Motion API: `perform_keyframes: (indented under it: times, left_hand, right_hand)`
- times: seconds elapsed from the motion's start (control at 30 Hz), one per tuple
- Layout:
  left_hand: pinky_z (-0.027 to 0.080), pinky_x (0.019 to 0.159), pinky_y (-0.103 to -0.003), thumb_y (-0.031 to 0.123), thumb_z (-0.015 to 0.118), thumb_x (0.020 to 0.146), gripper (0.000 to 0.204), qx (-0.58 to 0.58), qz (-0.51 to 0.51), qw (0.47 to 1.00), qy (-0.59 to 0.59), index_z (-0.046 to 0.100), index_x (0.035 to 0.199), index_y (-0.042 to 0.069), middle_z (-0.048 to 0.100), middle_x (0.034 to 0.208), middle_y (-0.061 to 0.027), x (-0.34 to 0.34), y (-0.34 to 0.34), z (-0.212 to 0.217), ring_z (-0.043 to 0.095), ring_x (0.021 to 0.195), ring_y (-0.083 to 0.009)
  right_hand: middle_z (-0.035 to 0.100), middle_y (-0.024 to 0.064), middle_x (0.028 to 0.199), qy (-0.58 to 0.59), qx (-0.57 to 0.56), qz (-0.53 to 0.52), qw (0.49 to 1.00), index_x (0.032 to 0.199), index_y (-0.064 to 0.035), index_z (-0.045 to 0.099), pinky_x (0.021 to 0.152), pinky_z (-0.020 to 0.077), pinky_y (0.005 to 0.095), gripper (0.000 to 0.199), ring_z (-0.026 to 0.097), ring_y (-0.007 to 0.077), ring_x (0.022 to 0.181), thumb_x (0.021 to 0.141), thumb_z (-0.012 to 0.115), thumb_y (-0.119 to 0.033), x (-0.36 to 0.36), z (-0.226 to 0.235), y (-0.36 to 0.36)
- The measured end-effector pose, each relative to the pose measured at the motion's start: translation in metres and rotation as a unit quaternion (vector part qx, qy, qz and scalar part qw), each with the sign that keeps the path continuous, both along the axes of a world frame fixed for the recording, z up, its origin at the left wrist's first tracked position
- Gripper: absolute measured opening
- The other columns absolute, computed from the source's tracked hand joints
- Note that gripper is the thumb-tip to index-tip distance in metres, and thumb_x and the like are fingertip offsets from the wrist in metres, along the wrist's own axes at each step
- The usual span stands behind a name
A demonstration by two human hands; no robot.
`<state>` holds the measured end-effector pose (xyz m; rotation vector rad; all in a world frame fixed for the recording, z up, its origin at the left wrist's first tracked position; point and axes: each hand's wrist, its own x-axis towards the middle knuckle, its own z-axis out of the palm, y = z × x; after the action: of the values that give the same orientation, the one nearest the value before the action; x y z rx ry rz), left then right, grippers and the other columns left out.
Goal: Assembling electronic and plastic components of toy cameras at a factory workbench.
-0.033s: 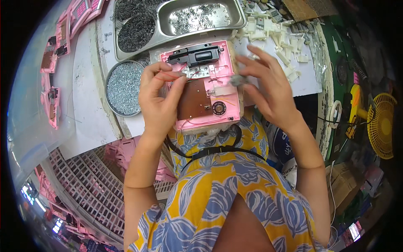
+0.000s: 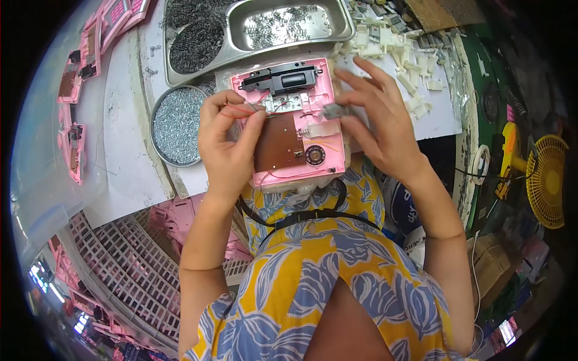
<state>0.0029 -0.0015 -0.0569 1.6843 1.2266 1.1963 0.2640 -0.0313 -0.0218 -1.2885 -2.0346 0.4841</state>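
Observation:
A pink plastic housing (image 2: pixel 330 157) lies in front of me with a brown circuit board (image 2: pixel 277 144), a black mechanism (image 2: pixel 292 80) and a small round speaker (image 2: pixel 315 155) in it. Over its left side, my left hand (image 2: pixel 230 133) is closed in a pinch on thin red wires (image 2: pixel 239 111). My right hand (image 2: pixel 382 123) hovers above the right edge, thumb and forefinger closed on a small grey part (image 2: pixel 335 111) whose kind I cannot make out. Below that part sits a whitish block (image 2: pixel 323 129) with a spring at its end.
Left of the housing stands a round tin (image 2: pixel 179 126) of small screws. Behind it is a metal tray (image 2: pixel 341 30) holding dark springs. White plastic pieces (image 2: pixel 385 42) are heaped at the back right. More pink housings (image 2: pixel 72 90) line the left side; a yellow fan (image 2: pixel 546 180) is far right.
My right hand has shifted slightly left with the grey part, further over the housing. My left hand stays on the red wires.

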Motion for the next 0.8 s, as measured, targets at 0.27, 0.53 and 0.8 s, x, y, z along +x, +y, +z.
perform_keyframes:
  times: [0.27,0.53,0.8]
  left_hand:
    - [0.04,0.084,-0.037,0.007,0.083,0.071,0.018,0.142,0.013,0.981,0.131,0.069,0.082,0.007,0.062,0.098,-0.0074,0.005,-0.004,0.008,0.055,0.093,-0.0252]
    - [0.044,0.084,-0.036,0.006,0.082,0.073,0.016,0.125,-0.017,0.986,0.107,0.07,0.082,0.005,0.063,0.098,-0.0088,0.008,0.011,0.014,0.059,0.093,-0.0249]
    - [0.047,0.084,-0.032,0.007,0.082,0.075,0.016,0.115,-0.058,0.981,0.144,0.071,0.085,0.0,0.064,0.099,-0.009,0.005,0.02,0.024,0.061,0.095,-0.0228]
  right_hand:
    - [0.047,0.0173,0.148,-0.115,0.001,-0.012,0.993,0.101,-0.0071,0.066,0.108,0.0351,0.054,0.019,0.029,0.0463,0.14,0.084,0.072,-0.012,-0.014,-0.003,0.015]
    - [0.053,0.018,0.141,-0.197,-0.012,0.0,0.98,0.099,-0.0048,0.069,0.11,0.035,0.0528,0.021,0.036,0.0478,0.134,0.08,0.073,-0.012,-0.021,0.015,0.024]
    - [0.057,0.0143,0.137,-0.103,0.059,0.011,0.993,0.081,-0.0062,0.071,0.109,0.0374,0.0547,0.016,0.04,0.0456,0.132,0.069,0.079,-0.013,-0.054,0.004,0.025]
